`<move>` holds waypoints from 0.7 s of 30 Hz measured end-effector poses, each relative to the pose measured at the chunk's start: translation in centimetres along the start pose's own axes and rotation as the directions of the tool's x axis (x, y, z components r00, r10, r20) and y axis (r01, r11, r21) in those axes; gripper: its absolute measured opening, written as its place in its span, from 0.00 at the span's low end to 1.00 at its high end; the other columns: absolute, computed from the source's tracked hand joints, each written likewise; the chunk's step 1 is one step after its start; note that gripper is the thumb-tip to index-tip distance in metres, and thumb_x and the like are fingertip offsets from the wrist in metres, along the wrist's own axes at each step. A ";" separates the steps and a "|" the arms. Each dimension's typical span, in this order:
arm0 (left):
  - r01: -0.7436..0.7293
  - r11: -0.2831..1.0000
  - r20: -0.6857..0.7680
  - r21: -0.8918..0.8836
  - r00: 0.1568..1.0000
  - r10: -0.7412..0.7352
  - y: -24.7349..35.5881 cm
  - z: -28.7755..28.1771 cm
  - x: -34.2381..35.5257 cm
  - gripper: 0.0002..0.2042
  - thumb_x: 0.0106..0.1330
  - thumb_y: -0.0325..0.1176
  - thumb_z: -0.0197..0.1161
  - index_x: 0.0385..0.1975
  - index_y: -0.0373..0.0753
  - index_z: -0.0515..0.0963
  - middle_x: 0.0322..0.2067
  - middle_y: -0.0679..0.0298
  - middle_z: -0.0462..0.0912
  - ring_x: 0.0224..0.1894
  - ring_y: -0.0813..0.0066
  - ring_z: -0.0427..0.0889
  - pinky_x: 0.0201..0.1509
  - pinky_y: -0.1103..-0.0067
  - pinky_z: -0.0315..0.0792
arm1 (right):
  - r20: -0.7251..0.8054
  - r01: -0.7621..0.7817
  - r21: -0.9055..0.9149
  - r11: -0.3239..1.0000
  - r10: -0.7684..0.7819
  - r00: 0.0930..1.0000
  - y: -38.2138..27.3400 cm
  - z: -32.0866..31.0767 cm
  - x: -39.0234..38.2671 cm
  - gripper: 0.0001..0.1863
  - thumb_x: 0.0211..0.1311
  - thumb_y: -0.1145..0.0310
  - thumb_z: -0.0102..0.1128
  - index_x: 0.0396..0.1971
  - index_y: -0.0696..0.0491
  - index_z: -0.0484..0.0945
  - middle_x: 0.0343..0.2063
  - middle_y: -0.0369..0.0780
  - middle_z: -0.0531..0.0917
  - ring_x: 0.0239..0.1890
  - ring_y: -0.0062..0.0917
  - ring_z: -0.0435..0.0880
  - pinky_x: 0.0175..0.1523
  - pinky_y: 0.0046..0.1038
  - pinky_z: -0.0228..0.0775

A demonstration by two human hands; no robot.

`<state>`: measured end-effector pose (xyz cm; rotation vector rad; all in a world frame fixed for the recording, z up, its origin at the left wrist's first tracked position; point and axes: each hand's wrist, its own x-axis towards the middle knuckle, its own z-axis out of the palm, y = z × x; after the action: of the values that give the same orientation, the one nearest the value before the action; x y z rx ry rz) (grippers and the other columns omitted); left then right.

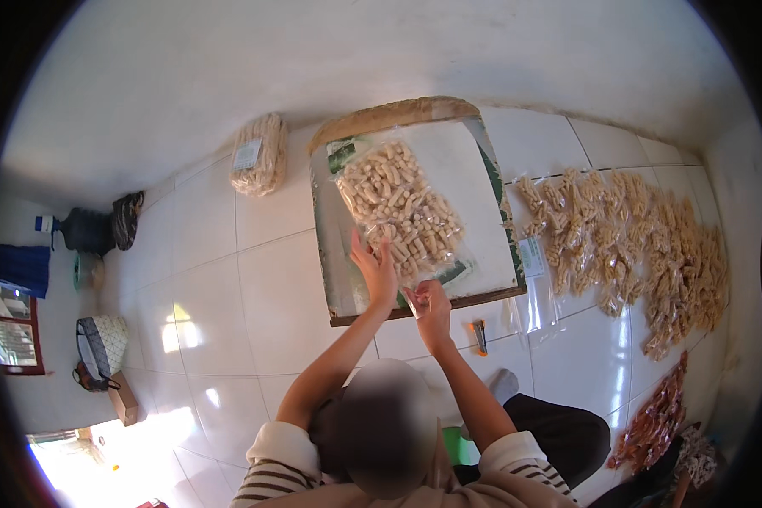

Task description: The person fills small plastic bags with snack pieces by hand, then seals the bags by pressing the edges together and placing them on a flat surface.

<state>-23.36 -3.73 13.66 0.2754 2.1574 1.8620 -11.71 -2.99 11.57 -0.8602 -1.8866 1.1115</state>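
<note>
A clear plastic bag (398, 205) full of pale, stubby, finger-shaped pieces lies flat on a low, worn white-topped table (470, 161). My left hand (378, 271) rests against the bag's near left side, its fingers stretched and apart. At the near end of the bag, my right hand (433, 303) has its fingers pinched together on the plastic edge. Just what part of the edge sits between those fingers is too small to see.
Many filled clear bags (618, 237) spread over the tiled floor at right, beside flat empty plastic bags (538, 292). An orange-and-black cutter (479, 337) lies near the table. A large packed bundle (260, 157) stands by the wall. Reddish bags (654, 415) lie at lower right.
</note>
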 end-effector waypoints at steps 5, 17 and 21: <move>0.174 0.978 0.075 -0.112 0.983 -0.167 -1.2 -0.1 -0.7 0.31 0.65 0.42 0.55 0.61 0.32 0.51 0.52 0.54 0.64 0.50 0.68 0.69 0.53 0.77 0.63 | 0.087 0.170 0.025 0.985 -0.171 0.981 0.2 0.0 0.8 0.11 0.49 0.83 0.60 0.33 0.56 0.74 0.27 0.40 0.76 0.25 0.28 0.76 0.27 0.25 0.68; 0.345 0.931 0.231 -0.116 0.921 -0.313 0.4 -0.7 -2.1 0.17 0.65 0.41 0.56 0.45 0.34 0.68 0.35 0.66 0.72 0.33 0.83 0.71 0.34 0.84 0.67 | 0.255 -0.069 0.205 0.976 0.015 0.967 0.1 0.0 2.0 0.11 0.50 0.86 0.49 0.33 0.57 0.73 0.31 0.40 0.75 0.28 0.28 0.80 0.29 0.24 0.72; 0.432 0.894 0.275 -0.116 0.879 -0.389 1.1 -0.4 -2.5 0.14 0.66 0.41 0.55 0.41 0.36 0.69 0.29 0.71 0.71 0.28 0.88 0.68 0.29 0.86 0.64 | 0.223 -0.058 0.157 0.986 0.022 0.975 1.3 0.7 2.2 0.12 0.50 0.86 0.50 0.34 0.57 0.73 0.33 0.40 0.75 0.29 0.28 0.81 0.30 0.24 0.73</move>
<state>-21.21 -4.74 15.02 0.0015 1.7113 1.6553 -13.11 -0.87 10.77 -0.7091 -1.9296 1.4147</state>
